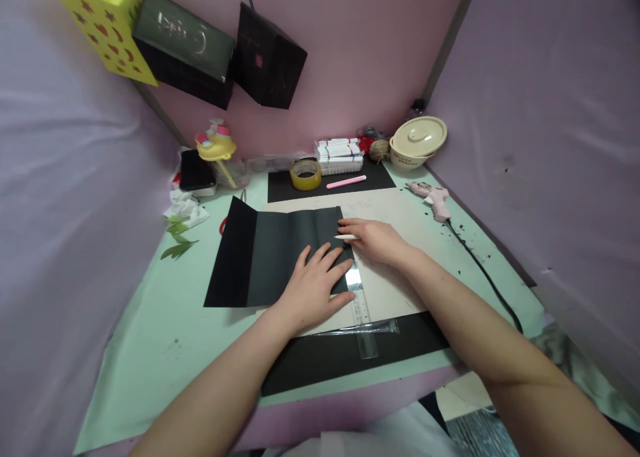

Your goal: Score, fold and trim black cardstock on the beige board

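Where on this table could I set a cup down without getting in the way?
The widest bare patch is the green tabletop between the leaves, the folded black card and the left forearm, though slightly smudged. Dark bits scatter the right side around the glue gun. The back is crowded: tape, white pens and a lidded bowl.

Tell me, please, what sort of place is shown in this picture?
It is probably a small paper-craft workspace: a folded black sheet and a clear ruler lie on the table, with a pink hot glue gun nearby. Whether it is a home or a shop, I cannot tell.
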`<state>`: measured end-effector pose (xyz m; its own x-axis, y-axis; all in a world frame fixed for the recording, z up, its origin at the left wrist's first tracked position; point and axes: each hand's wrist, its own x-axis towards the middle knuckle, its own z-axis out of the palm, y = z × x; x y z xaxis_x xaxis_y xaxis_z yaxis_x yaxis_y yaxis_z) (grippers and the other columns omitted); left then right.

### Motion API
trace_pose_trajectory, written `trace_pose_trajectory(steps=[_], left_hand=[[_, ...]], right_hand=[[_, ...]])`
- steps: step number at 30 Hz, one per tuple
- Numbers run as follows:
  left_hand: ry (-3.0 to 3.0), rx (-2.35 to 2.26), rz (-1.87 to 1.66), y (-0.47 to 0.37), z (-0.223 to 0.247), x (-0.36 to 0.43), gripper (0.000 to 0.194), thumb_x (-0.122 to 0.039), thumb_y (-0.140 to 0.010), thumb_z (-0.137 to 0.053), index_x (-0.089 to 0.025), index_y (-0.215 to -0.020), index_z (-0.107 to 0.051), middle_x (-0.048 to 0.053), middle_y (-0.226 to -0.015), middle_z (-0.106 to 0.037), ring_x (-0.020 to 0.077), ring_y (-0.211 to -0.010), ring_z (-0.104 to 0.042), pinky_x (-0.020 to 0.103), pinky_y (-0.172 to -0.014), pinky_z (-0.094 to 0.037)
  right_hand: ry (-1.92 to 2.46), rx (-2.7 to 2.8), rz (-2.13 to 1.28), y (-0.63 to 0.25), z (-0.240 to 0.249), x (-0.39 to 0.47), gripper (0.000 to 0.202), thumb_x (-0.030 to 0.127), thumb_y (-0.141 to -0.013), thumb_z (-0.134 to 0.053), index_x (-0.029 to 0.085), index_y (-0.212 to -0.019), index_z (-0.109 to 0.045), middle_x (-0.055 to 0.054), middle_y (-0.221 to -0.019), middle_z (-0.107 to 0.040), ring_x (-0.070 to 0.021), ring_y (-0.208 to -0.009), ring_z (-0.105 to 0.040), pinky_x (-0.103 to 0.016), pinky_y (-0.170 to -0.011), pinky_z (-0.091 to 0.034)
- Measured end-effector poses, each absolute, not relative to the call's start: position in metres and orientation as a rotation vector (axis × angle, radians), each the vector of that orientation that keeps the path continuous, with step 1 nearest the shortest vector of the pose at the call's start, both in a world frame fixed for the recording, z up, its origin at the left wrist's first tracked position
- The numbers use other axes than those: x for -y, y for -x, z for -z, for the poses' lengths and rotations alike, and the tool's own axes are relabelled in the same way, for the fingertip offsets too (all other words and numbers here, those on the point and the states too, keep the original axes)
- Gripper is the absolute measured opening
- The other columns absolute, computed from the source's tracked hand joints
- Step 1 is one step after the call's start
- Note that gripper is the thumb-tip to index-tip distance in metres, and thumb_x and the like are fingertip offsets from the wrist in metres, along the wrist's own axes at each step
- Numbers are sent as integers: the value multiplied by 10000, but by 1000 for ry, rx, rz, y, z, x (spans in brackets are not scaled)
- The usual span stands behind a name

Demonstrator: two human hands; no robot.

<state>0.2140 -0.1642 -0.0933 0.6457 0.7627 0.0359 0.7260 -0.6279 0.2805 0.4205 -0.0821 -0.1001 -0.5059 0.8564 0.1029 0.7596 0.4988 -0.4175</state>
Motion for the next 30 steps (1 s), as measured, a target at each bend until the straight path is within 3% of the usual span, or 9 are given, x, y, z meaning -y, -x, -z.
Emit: trace_pose_trajectory(steps=[9, 14, 18, 30], left_hand=[[-2598, -1240, -200, -217, 93, 166, 525, -460, -932, -482, -252, -1412, -441, 73, -1522, -382, 304, -1449, -225, 561, -1178, -122], [-2608, -1237, -230, -219, 90, 167, 448, -398, -925, -522, -263, -1352, -515, 61, -1515, -391, 305, -1438, -247, 557, -1174, -152], [-2637, -1193, -269, -220, 90, 167, 380, -369, -934, -528, -245, -1290, -575, 62, -1476, -448, 284, -1414, -302, 525, -1176, -187], [-2616, -1124, -299, -222, 92, 167, 413, -334, -933, -545, -165, -1309, -559, 90, -1406, -535, 257, -1351, -413, 447, -1099, -347]], right_hand=[[1410, 2441, -440, -422, 105, 86, 338, 251, -912, -548, 308, -1231, -646, 20, -1396, -552, -235, -1201, -586, -402, -933, -508], [1408, 2447, -427, -421, 106, 86, 339, 256, -914, -551, 291, -1239, -641, 12, -1398, -550, -238, -1201, -587, -408, -938, -511], [1406, 2463, -398, -421, 105, 87, 333, 255, -919, -540, 287, -1236, -640, 17, -1397, -552, -209, -1213, -579, -366, -951, -508], [1387, 2461, -357, -421, 105, 87, 301, 282, -919, -544, 290, -1196, -663, 17, -1376, -573, -206, -1186, -598, -352, -924, -523]])
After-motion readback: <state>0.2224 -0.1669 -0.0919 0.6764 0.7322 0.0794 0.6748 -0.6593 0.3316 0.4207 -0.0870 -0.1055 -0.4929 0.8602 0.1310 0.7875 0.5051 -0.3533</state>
